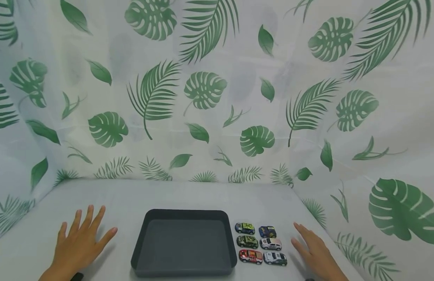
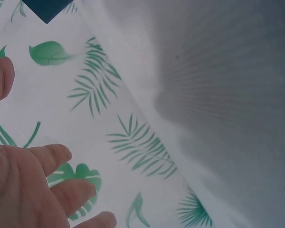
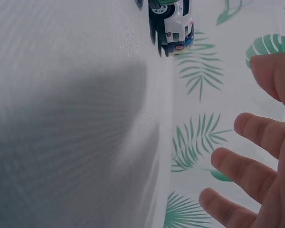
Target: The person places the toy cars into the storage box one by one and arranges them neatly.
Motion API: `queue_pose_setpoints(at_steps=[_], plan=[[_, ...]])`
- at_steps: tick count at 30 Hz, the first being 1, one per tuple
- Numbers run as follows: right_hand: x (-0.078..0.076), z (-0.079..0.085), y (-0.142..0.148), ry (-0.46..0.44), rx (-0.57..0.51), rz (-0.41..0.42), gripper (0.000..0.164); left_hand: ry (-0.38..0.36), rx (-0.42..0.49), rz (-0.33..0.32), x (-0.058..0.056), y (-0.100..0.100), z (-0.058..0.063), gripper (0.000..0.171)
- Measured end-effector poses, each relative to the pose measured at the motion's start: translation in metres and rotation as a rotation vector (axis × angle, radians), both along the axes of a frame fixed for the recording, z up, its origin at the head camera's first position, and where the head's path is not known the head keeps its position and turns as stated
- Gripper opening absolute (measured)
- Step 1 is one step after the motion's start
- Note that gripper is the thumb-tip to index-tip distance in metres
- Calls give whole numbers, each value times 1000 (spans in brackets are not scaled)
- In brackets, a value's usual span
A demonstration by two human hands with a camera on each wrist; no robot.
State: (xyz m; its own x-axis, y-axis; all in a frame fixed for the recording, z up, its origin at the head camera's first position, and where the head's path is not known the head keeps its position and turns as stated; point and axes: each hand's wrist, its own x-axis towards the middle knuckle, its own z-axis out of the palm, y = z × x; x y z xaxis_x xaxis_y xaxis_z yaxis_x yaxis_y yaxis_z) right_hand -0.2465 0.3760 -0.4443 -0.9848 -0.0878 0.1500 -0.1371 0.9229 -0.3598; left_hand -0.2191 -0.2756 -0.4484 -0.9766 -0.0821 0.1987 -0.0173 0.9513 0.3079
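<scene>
My left hand (image 1: 78,244) is over the white table to the left of a dark grey tray (image 1: 183,269), its fingers spread and holding nothing. On the other side, my right hand (image 1: 315,249) is held with fingers extended, to the right of several small toy cars. The cars stand in two columns beside the tray: a yellow-and-blue car (image 1: 245,228), a dark blue car (image 1: 267,232), a green camouflage car (image 1: 247,242), a white car (image 1: 271,244), a red car (image 1: 250,256) and a silver-white car (image 1: 275,258). In the right wrist view, a white car (image 3: 178,23) shows at the top.
A white cloth printed with green leaves (image 1: 202,89) hangs behind the table and along both sides. The white tabletop (image 1: 188,195) runs back to the foot of this cloth. A corner of the dark tray (image 2: 47,9) enters the left wrist view at the top.
</scene>
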Motion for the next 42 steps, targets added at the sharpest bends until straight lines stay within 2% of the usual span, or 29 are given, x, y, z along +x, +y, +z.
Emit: queue_pose_setpoints(at_steps=[4,8,11,19,23,26,29,35,39,42], plan=[[-2,-1,-1,-13,-59,37,65,-14,-17,-7,-2,0,0,99],[-1,-1,-1,-62,-74,28,67,-7,-39,-25,-5,3,-1,97],[0,-1,-3,-62,-73,23,66,-11,-61,-55,-6,4,-1,93],[-4,5,-10,-37,-85,39,58,-98,-67,-166,-12,1,-2,86],[-6,8,-15,-38,-119,58,50,-154,27,-255,-16,1,0,86],[-9,11,-19,-41,-137,75,44,-188,98,-296,-18,4,1,85],[-14,15,-22,-64,-155,87,39,-190,160,-331,-20,7,5,82],[-29,23,-27,-108,-191,103,35,-176,326,-451,-25,13,14,69],[-41,25,-27,-122,-224,124,36,-224,422,-486,-32,17,14,69],[-47,24,-28,-140,-257,147,38,-246,437,-494,-37,19,8,72]])
